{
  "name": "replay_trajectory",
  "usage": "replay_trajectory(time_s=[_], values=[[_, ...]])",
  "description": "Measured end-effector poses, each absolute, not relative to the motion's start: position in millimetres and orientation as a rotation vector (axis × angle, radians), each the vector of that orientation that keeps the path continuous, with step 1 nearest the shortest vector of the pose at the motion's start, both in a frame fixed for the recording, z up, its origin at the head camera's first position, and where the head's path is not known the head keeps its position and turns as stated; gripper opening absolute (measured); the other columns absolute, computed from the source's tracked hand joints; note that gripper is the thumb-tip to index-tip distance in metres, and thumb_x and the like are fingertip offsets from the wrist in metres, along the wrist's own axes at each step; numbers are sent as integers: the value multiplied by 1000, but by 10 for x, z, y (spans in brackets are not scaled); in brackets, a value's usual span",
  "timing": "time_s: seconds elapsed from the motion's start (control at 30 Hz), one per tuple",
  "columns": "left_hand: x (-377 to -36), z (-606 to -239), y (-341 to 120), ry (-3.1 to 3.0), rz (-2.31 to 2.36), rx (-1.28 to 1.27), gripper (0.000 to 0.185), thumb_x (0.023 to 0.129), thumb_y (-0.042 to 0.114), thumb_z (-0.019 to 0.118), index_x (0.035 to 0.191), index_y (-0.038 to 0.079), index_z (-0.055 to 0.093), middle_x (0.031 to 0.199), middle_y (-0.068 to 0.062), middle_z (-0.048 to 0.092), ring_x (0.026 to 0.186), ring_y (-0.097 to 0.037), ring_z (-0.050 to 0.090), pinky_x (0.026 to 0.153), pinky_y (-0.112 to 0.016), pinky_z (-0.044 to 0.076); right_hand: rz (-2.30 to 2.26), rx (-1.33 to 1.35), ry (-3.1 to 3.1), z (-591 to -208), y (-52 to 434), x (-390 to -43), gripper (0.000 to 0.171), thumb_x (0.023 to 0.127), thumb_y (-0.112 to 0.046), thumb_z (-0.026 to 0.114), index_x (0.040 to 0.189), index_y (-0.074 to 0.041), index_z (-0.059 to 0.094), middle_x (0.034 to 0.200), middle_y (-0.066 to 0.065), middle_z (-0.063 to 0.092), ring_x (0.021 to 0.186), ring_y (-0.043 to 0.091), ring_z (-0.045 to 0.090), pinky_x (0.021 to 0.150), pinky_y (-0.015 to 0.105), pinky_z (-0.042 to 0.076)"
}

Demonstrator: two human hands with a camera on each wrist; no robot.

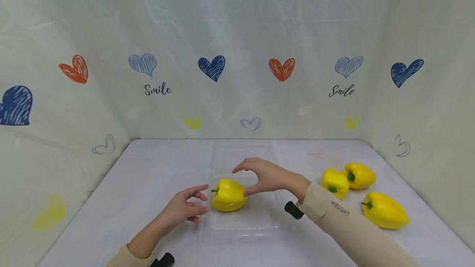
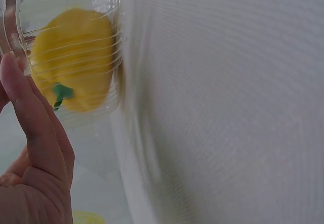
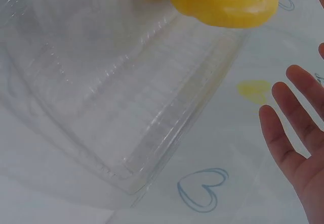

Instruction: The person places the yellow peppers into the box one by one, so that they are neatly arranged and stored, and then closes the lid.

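Note:
A yellow bell pepper (image 1: 229,195) with a green stem lies on its side in the left part of a clear plastic container (image 1: 256,219). Over its right side arches my right hand (image 1: 265,175), fingers spread apart, the thumb tip at the pepper's edge; whether it touches is unclear. The right wrist view shows those fingers (image 3: 277,128) extended and away from the pepper. My left hand (image 1: 182,207) is at the container's left wall with loosely bent fingers. In the left wrist view, the pepper (image 2: 76,57) shows through the ribbed wall, with a fingertip (image 2: 10,70) close against it.
The container's clear lid (image 1: 241,155) lies folded back behind it. To the right on the white table (image 1: 148,168) are three more yellow bell peppers: one in front (image 1: 386,210), and a touching pair, one nearer (image 1: 335,181) and one behind (image 1: 360,175). Heart-printed cloth surrounds the table.

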State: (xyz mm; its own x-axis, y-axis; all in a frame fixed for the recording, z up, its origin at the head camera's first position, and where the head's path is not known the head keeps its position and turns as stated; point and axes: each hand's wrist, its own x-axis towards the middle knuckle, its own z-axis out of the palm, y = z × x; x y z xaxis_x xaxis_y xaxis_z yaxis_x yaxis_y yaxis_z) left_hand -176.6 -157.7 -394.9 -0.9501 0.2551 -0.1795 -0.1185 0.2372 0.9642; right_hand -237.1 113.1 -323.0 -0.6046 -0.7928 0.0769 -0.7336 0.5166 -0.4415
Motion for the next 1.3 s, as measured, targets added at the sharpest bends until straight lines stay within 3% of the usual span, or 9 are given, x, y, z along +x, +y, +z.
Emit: replay_trajectory(time_s=[0.33, 1.07, 1.3], values=[[-1774, -3956, -1566, 2232, 1746, 92, 70, 79, 11, 75, 140, 4, 41, 111, -13, 50, 65, -19, 55, 63, -34, 56, -702, -1245, 2673, -3214, 1416, -2355, 51, 77, -28, 77, 123, -16, 58, 121, -2, 55, 111, 21, 49, 94, 40, 43], [-1801, -3994, -1578, 2229, 1754, 126, 70, 79, 10, 75, 140, 3, 40, 112, -14, 50, 65, -20, 55, 62, -34, 56, -779, -1151, 2804, -3198, 1902, -2291, 48, 77, -23, 77, 121, -13, 58, 119, 2, 57, 105, 24, 51, 88, 46, 46], [-1790, -3984, -1582, 2238, 1747, 110, 70, 78, 10, 75, 139, 3, 41, 112, -14, 50, 65, -19, 54, 62, -33, 55, -800, -1161, 2859, -3276, 2098, -2271, 49, 76, -19, 78, 120, -10, 59, 115, 2, 58, 101, 21, 51, 84, 42, 48]])
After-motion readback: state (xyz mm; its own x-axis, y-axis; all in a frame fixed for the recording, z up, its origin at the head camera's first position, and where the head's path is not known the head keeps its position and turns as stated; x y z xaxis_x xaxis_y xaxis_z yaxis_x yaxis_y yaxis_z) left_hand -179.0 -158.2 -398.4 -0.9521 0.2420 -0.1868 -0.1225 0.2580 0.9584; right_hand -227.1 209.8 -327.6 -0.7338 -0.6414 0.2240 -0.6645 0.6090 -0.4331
